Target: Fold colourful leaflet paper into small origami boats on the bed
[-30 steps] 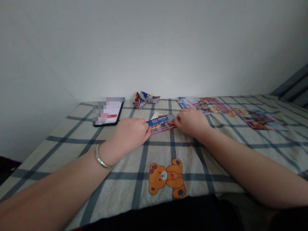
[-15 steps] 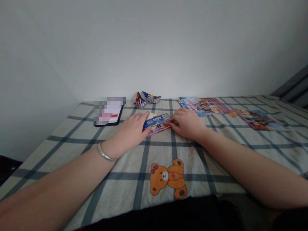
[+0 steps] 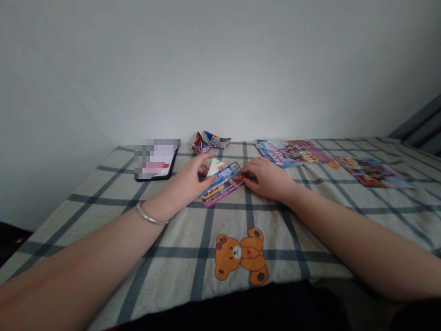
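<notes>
A folded paper flyer [image 3: 223, 186], blue and magenta with a QR code and a white pointed flap, lies slanted between my hands on the checked cloth. My left hand [image 3: 191, 177] is at its left side, thumb touching the paper's upper edge. The fingers of that hand are apart from the thumb, arched beside the white flap. At the right end, my right hand [image 3: 268, 177] pinches the flyer between thumb and fingers; some fingertips are hidden behind the hand. A silver bangle [image 3: 149, 216] circles my left wrist.
A phone [image 3: 160, 161] lies at the left, its screen partly blurred. Small folded paper pieces [image 3: 210, 141] stand near the wall. Printed flyers [image 3: 292, 152] lie flat at the back right, with another flyer [image 3: 372, 171] farther right. A bear print [image 3: 241, 255] decorates the cloth [image 3: 165, 271].
My left hand has lifted off the flyer's left part and moved slightly left, its fingers arching. The flyer has turned, its left end coming nearer to me. My right hand has barely moved.
</notes>
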